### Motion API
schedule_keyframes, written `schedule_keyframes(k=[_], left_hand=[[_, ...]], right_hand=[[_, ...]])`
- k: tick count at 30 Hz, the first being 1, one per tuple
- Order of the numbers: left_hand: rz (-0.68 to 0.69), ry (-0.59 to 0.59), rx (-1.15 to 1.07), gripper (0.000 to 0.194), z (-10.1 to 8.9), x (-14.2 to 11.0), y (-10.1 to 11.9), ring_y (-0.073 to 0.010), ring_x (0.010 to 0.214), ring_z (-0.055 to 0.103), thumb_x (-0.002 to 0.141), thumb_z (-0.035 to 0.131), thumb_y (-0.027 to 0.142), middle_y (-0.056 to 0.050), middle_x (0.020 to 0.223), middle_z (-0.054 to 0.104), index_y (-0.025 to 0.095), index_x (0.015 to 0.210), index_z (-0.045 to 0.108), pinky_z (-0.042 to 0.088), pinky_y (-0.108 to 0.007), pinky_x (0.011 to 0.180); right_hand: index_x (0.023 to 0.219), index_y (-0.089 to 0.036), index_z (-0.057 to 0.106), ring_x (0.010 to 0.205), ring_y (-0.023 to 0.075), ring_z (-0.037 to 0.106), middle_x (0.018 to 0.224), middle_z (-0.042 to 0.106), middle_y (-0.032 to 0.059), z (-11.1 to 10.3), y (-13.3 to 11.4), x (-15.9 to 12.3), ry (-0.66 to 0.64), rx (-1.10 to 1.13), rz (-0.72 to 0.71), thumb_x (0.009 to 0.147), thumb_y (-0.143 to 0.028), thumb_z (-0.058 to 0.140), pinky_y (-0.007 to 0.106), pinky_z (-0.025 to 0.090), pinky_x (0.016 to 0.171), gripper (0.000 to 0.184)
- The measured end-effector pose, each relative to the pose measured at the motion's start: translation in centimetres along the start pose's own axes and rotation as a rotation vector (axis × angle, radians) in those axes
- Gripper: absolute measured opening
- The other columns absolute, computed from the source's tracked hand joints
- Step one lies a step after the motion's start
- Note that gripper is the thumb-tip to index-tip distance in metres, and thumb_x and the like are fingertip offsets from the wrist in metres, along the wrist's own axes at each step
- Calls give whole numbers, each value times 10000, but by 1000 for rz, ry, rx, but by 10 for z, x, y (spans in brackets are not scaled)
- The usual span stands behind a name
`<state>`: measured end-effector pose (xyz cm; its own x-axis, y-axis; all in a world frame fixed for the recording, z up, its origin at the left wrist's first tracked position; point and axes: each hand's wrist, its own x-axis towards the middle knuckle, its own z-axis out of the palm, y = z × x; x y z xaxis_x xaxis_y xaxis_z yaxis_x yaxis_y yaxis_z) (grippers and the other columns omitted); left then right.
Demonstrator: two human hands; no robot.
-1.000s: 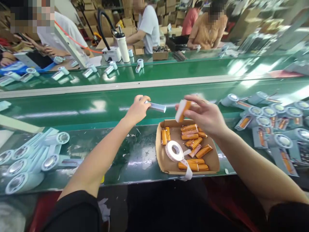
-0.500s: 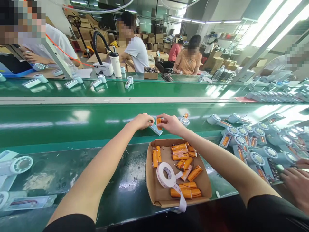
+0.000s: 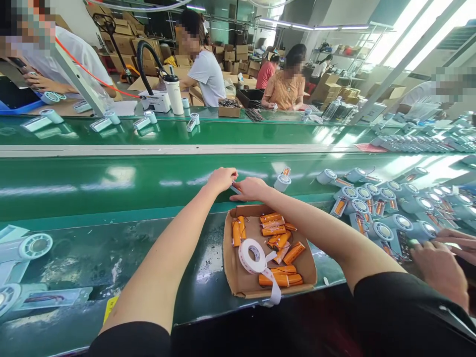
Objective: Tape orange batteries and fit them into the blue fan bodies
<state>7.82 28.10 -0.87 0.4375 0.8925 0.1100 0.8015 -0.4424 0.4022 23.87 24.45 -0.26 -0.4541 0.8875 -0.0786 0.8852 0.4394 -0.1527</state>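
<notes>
Both my hands meet over the green belt on a light-blue fan housing [image 3: 235, 188], most of it covered by my fingers. My left hand [image 3: 222, 179] is closed around its far end. Across the near part lies my right hand [image 3: 251, 189], fingers pressed against the handle. No orange battery shows between my fingers; that spot is hidden. Just nearer to me, a cardboard tray [image 3: 232, 287] holds several orange battery packs [image 3: 273, 230] with dark wires and a white tape roll [image 3: 253, 256], its loose end hanging over the front edge.
A fan [image 3: 282, 182] stands right of my hands. Several fans with batteries [image 3: 359, 206] crowd the right side, where another person's hand [image 3: 439, 267] works. More fan housings [image 3: 35, 246] lie at left. People sit across the second belt [image 3: 148, 136], near a white cup [image 3: 173, 96].
My right hand has come down onto the housing, and the orange battery it held is now out of sight. The view has shifted slightly. The other person's hands have moved among the fans.
</notes>
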Motion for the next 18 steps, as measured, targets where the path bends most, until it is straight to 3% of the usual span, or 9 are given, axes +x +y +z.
schedule_keyframes(k=[3,5,7,9,12,15,18], left_hand=[[88,82,-23,334,-6,-10,15,-202,1033,724,1086,491,344,-109,1052,788,135,1007,740,540,-355,1009],[215,148,-24,337,-9,-32,31,-237,1194,679,1095,437,275,-162,1204,755,83,1144,709,477,-463,1146],[380,123,-27,300,-9,-70,48,-247,1285,629,1080,497,266,-151,1287,732,96,1224,696,430,-494,1212],[546,-12,-35,207,-5,-117,64,-228,1240,648,996,707,351,-60,1201,768,193,1123,747,487,-401,1165],[663,-136,111,267,4,-175,80,-310,1219,654,844,882,400,-46,1133,777,208,986,763,538,-458,1101],[660,-168,262,149,8,-201,82,-325,1168,659,877,837,270,-69,1118,760,177,953,749,565,-491,1043],[650,-85,295,127,-3,-211,76,-308,1203,648,959,712,175,-84,1138,748,161,1084,731,587,-461,1032]], right_hand=[[984,-149,783,860,203,735,857,788,66,-18,-3,-14,50,55,-26,896,-398,876,271,511,786,281],[1167,-143,763,1020,212,725,1079,806,95,-29,0,-46,128,124,-37,989,-343,774,292,507,881,268],[1225,-135,741,1035,198,712,1148,796,109,-31,2,-96,196,199,-35,1080,-331,621,295,508,886,272],[1010,-134,773,797,160,693,899,789,61,-23,-1,-153,168,301,-49,1090,-356,580,264,501,736,305],[773,-175,751,594,129,598,663,695,-5,4,-18,-218,28,496,-121,1017,-411,694,261,422,600,345],[689,-191,696,619,150,578,645,665,-6,27,-40,-242,50,431,-153,910,-414,833,299,405,642,343],[704,-215,676,686,178,610,711,695,19,31,-53,-246,104,400,-232,976,-300,739,331,467,722,291]])
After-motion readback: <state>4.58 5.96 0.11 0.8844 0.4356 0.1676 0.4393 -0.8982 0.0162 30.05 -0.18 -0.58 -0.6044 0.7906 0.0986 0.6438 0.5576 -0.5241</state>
